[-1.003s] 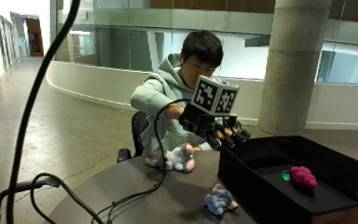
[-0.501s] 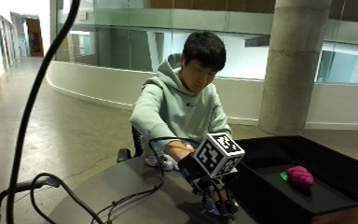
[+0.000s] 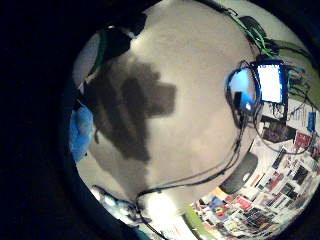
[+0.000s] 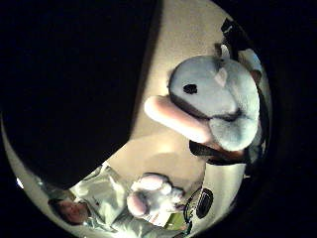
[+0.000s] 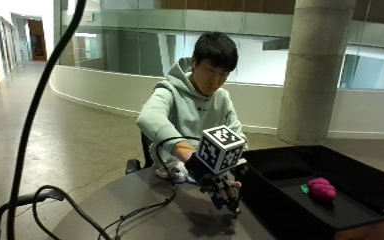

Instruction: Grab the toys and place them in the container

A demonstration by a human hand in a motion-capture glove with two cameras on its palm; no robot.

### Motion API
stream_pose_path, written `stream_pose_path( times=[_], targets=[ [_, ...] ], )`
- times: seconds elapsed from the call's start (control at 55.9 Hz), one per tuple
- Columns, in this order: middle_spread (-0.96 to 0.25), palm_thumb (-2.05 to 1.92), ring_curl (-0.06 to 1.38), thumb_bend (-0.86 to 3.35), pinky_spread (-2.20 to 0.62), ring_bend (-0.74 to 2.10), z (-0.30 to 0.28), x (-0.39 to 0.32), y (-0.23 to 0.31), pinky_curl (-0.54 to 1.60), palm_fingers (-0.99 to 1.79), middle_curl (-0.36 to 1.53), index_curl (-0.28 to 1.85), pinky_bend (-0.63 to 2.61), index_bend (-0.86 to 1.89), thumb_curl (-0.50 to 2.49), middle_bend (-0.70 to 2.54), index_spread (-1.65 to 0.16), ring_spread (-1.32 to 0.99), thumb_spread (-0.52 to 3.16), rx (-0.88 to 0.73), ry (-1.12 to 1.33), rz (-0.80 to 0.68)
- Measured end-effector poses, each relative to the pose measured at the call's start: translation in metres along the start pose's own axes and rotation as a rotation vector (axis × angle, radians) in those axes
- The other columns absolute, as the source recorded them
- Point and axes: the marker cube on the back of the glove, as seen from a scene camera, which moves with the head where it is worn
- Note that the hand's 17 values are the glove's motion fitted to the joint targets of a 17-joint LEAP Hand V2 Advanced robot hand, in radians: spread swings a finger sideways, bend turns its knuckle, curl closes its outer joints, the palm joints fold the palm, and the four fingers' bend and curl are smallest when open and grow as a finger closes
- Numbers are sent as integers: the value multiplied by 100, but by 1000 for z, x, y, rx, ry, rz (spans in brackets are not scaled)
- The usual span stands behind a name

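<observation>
The round grey table [image 5: 145, 210] carries everything, and the big black container [image 5: 352, 200] sits at its edge on the person's left, with a pink toy [image 5: 322, 189] already lying on its floor beside a small green piece. The person sits behind the table in a pale hooded top, reaching forward with the right hand [image 5: 220, 187], which hangs just above the tabletop close beside the container's near wall. Its fingers are curled around a grey toy [image 4: 218, 99]: the thumb-side palm view shows a bare fingertip [image 4: 173, 119] pressed against the soft grey body, which has a black eye and a small pale ear, so the hand is grasping it rather than resting on it. From the outside view the toy is mostly hidden under the hand and cannot be made out clearly. A pink and white toy [image 4: 151, 196] lies on the table near the person's chest, well apart from the container. Half a second ago the hand was lower, down on the grey toy at the table surface; now it is raised a little, with the toy lifted in its grip
</observation>
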Motion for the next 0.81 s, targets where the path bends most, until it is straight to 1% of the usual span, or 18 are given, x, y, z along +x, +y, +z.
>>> stream_pose_path(
  times=[0.09,0.179,0.34,0.394,0.483,0.555,0.645,0.806],
  targets=[
    [-20,72,18,14,-4,21,-22,-14,27,29,42,39,58,30,108,58,51,-10,-25,125,57,-10,12],
    [-22,70,18,13,-6,22,-62,-12,36,30,41,41,58,32,105,60,52,-10,-27,124,131,-5,-11],
    [-26,70,20,11,-9,24,-126,-35,58,32,41,44,59,36,101,63,53,-9,-31,125,225,3,-14],
    [-27,70,21,11,-10,25,-147,-47,63,33,41,45,60,36,101,64,54,-9,-32,125,267,19,-34],
    [-28,70,22,10,-11,27,-180,-85,74,33,42,47,61,38,99,65,54,-9,-34,126,338,-24,-85],
    [-29,70,24,10,-12,31,-200,-109,74,34,42,48,61,39,98,66,53,-9,-35,127,397,-43,-125],
    [-29,71,25,9,-13,34,-217,-125,61,35,42,49,62,41,97,67,52,-9,-37,128,450,-12,-189],
    [-31,70,29,8,-15,43,-218,-181,46,36,42,51,64,44,92,68,49,-9,-40,130,459,-17,-241]
  ],
)
